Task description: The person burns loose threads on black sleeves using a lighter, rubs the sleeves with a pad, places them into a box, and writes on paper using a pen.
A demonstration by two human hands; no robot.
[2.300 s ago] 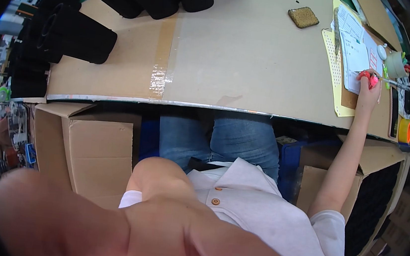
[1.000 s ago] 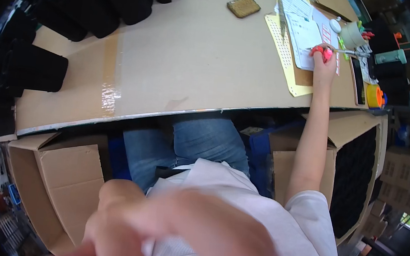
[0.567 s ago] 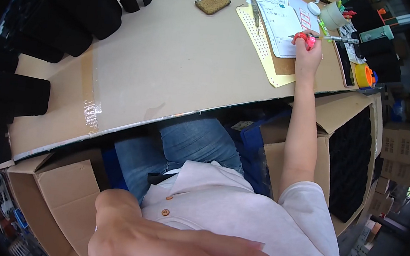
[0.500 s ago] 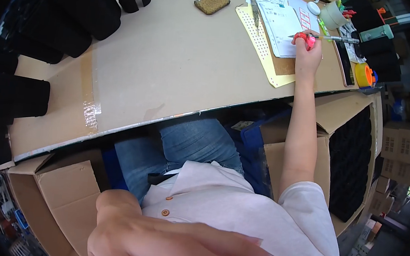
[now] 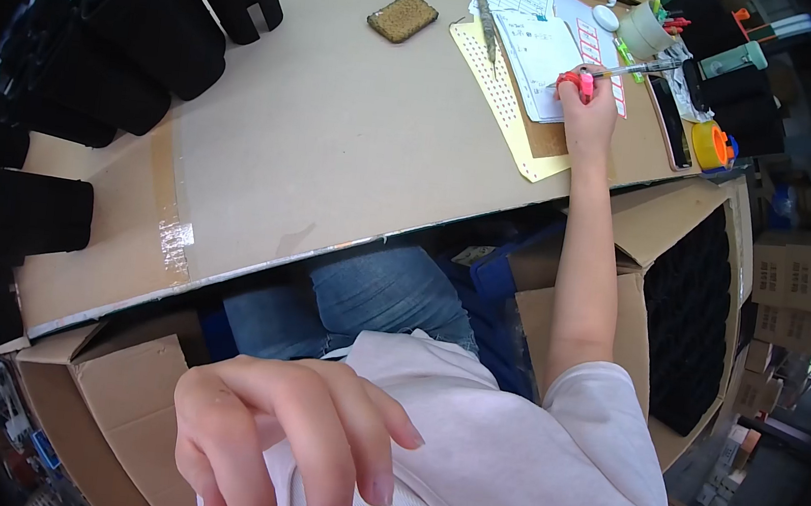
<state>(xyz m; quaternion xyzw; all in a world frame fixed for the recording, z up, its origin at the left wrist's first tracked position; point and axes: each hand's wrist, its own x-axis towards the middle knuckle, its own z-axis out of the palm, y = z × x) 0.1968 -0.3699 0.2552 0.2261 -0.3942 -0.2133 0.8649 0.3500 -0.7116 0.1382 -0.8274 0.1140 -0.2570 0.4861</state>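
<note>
My right hand (image 5: 589, 122) is closed around a clear-barrelled pen (image 5: 632, 70), its tip over the written page of an open notepad (image 5: 536, 49). Something red and pink (image 5: 576, 81) sits on the fingers of that hand; I cannot make out what it is. Under the notepad are a brown board (image 5: 548, 142) and a yellow sheet with punched holes (image 5: 505, 115). Close to the camera, in front of the white shirt (image 5: 505, 431), my left hand (image 5: 293, 429) hangs with bent, spread fingers and nothing visible in it.
Black pots (image 5: 153, 19) stand along the table's (image 5: 319, 135) left side, with a brown sponge-like block (image 5: 403, 18) at the back. A phone (image 5: 671, 123), an orange-yellow tape roll (image 5: 710, 145) and a pen cup (image 5: 643, 31) are at right. Open cardboard boxes (image 5: 129, 392) flank my legs.
My left hand has turned, its fingers now bending down instead of stretching rightward. The pen in my right hand tilts more. The whole view has shifted slightly.
</note>
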